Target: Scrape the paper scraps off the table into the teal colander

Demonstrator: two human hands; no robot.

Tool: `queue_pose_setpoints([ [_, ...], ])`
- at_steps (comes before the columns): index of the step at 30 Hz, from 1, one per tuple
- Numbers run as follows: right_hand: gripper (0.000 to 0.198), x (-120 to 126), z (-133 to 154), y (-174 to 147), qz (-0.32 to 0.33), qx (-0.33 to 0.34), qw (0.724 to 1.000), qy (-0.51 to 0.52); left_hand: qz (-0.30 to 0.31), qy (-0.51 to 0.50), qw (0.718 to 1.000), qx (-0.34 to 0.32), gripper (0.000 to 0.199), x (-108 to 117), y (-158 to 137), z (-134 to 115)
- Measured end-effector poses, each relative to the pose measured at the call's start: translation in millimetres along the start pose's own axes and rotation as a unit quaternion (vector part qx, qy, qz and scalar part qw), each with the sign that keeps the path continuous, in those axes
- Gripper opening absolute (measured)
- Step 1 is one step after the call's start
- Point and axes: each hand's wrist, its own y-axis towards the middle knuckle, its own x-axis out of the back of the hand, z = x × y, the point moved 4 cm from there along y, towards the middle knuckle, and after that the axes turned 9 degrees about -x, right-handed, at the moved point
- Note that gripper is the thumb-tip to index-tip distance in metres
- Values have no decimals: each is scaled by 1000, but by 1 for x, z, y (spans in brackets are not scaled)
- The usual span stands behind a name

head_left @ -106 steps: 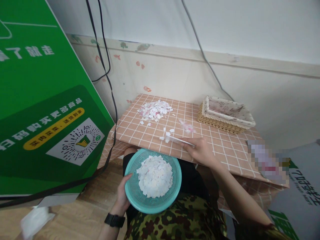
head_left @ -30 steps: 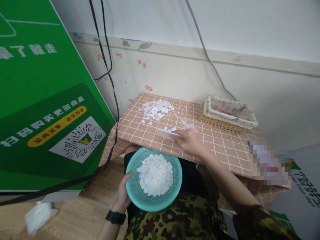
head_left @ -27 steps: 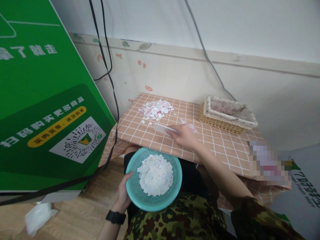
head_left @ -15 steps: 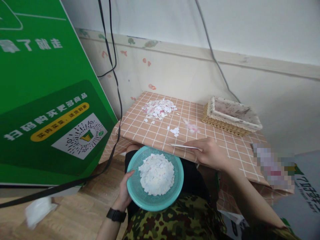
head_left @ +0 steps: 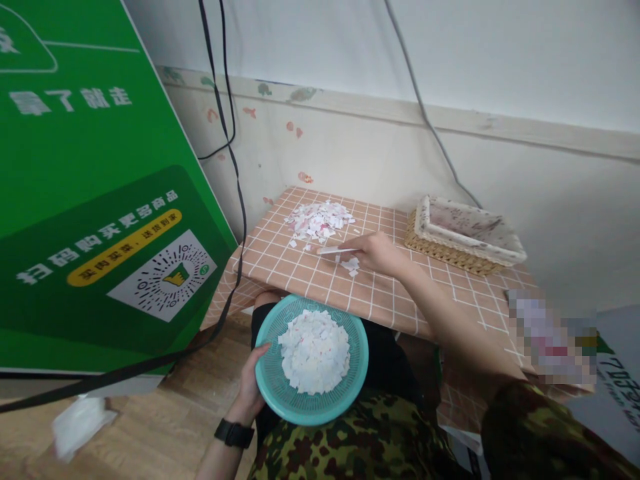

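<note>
Right hand (head_left: pixel 376 253) has moved nearer the paper pile (head_left: pixel 320 220), gripping a white strip (head_left: pixel 331 251).

Two hands (head_left: pixel 376 253), one teal colander (head_left: pixel 269 380), one flat tool (head_left: pixel 331 251), one wicker basket (head_left: pixel 440 256), one wristband (head_left: pixel 234 433). Two large heaps of paper bits (head_left: pixel 320 219), one tabletop (head_left: pixel 385 297).

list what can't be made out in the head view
All in the head view:
Left hand: most fingers, hidden beneath the teal colander.
Teal colander: bottom centre, covered by pale scraps.
Item on the table's right corner: pixelated.
Green board: cut off by the left edge.
White item on the floor: blurred.
</note>
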Motion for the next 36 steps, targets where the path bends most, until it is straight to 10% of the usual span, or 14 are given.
queue_pose_setpoints([
  [12, 23, 31, -7, -24, 124, -4, 989, 86, -3, -2, 1000, 17, 14, 2, 0, 1],
  [22, 17, 23, -39, 9, 35, -48, 995, 82, -16, -6, 1000, 7, 12, 1, 0, 0],
  [36, 18, 28, -46, -26, 25, -104, 991, 83, -20, 2, 1000, 9, 15, 3, 1, 1],
])
